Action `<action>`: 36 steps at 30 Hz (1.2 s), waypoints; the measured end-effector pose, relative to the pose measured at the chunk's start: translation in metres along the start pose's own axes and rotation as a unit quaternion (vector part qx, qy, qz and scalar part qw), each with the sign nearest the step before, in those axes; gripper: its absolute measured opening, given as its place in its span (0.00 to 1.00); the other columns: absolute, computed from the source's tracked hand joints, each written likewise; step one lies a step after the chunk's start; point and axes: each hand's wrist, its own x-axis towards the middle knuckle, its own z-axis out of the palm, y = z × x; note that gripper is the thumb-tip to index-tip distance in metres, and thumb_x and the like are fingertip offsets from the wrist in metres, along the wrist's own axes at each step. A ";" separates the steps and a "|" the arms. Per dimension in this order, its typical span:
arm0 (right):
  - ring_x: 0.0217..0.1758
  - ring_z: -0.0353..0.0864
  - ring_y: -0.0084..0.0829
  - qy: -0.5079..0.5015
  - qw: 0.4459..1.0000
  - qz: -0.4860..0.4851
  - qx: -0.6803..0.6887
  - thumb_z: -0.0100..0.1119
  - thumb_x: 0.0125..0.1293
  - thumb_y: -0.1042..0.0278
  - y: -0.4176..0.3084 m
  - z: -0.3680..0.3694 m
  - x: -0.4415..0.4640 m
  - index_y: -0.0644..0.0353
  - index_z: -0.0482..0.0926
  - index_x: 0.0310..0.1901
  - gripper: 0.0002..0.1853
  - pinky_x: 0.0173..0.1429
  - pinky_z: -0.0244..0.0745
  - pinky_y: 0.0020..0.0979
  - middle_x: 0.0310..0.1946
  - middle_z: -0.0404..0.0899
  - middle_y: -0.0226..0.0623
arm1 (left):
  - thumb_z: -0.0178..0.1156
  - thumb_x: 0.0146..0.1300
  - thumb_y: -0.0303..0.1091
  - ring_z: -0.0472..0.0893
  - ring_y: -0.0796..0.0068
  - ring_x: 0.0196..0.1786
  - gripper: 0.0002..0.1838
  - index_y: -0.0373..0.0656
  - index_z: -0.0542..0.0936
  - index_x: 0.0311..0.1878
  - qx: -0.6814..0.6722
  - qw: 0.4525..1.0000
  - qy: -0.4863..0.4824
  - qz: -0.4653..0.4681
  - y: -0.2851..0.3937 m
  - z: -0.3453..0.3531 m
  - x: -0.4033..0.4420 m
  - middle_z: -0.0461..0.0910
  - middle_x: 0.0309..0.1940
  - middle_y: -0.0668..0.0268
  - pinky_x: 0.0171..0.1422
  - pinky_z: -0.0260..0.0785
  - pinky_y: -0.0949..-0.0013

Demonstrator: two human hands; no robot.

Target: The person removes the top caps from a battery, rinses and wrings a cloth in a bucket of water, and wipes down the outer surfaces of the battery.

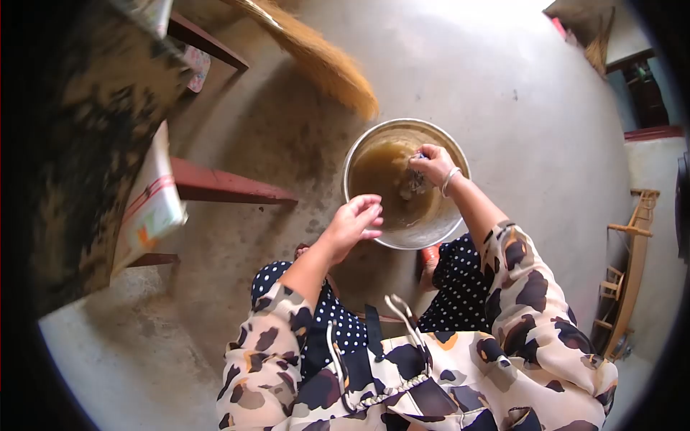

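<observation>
A round metal basin point(461, 152) stands on the floor between my feet, with murky brown water point(381, 169) in it. Over its right half my right hand point(433, 167), with a bangle on the wrist, is closed on a crumpled, wet greyish cloth point(417, 185). The cloth's lower end hangs into the water, and its upper part is hidden in my fingers. My left hand point(357, 224) hovers by the basin's lower left rim. Its fingers are loosely bent and apart, with nothing in them.
A straw broom point(323, 68) reaches in from the top, its bristles close to the basin. To the left stands a dark table point(93, 158) with red legs point(230, 185) and a hanging printed cover point(154, 194). A wooden frame point(629, 273) leans at the right wall.
</observation>
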 end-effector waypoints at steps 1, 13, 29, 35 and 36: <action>0.27 0.68 0.18 0.010 0.999 -0.048 -0.002 0.61 0.48 0.70 -0.010 0.001 -0.013 0.62 0.75 0.29 0.08 0.30 0.67 0.25 0.22 0.71 0.27 | 0.50 0.64 0.43 0.71 0.68 0.48 0.22 0.43 0.63 0.57 -0.068 0.998 -0.003 0.004 0.000 0.009 0.003 0.67 0.48 0.61 0.50 0.71 0.59; 0.29 0.77 0.41 0.096 0.961 -0.255 -0.050 0.56 0.52 0.63 -0.034 0.086 -0.108 0.59 0.73 0.25 0.09 0.34 0.71 0.37 0.24 0.76 0.43 | 0.40 0.63 0.57 0.72 0.74 0.25 0.22 0.52 0.71 0.24 -0.475 0.841 -0.240 0.096 -0.126 -0.016 0.134 0.71 0.20 0.73 0.32 0.67 0.67; 0.50 0.74 0.42 -0.164 0.842 0.087 -0.507 0.51 0.55 0.66 0.101 0.040 0.053 0.55 0.76 0.45 0.15 0.52 0.69 0.38 0.46 0.75 0.42 | 0.55 0.60 0.41 0.68 0.71 0.49 0.23 0.42 0.65 0.56 0.030 0.976 0.212 -0.043 -0.033 -0.004 0.089 0.65 0.49 0.64 0.46 0.68 0.65; 0.55 0.72 0.40 -0.377 0.772 0.083 -0.505 0.59 0.47 0.71 0.135 0.093 0.021 0.55 0.77 0.46 0.20 0.57 0.61 0.50 0.49 0.76 0.36 | 0.55 0.60 0.39 0.71 0.74 0.44 0.19 0.42 0.67 0.51 -0.031 0.982 0.187 -0.020 -0.027 0.000 0.085 0.69 0.44 0.65 0.45 0.68 0.67; 0.55 0.72 0.40 -0.376 0.769 0.081 -0.511 0.59 0.47 0.71 0.137 0.089 0.023 0.55 0.77 0.46 0.20 0.57 0.61 0.50 0.49 0.76 0.36 | 0.55 0.60 0.39 0.71 0.74 0.44 0.18 0.42 0.67 0.51 -0.035 0.982 0.182 -0.028 -0.026 0.000 0.085 0.69 0.43 0.65 0.45 0.68 0.67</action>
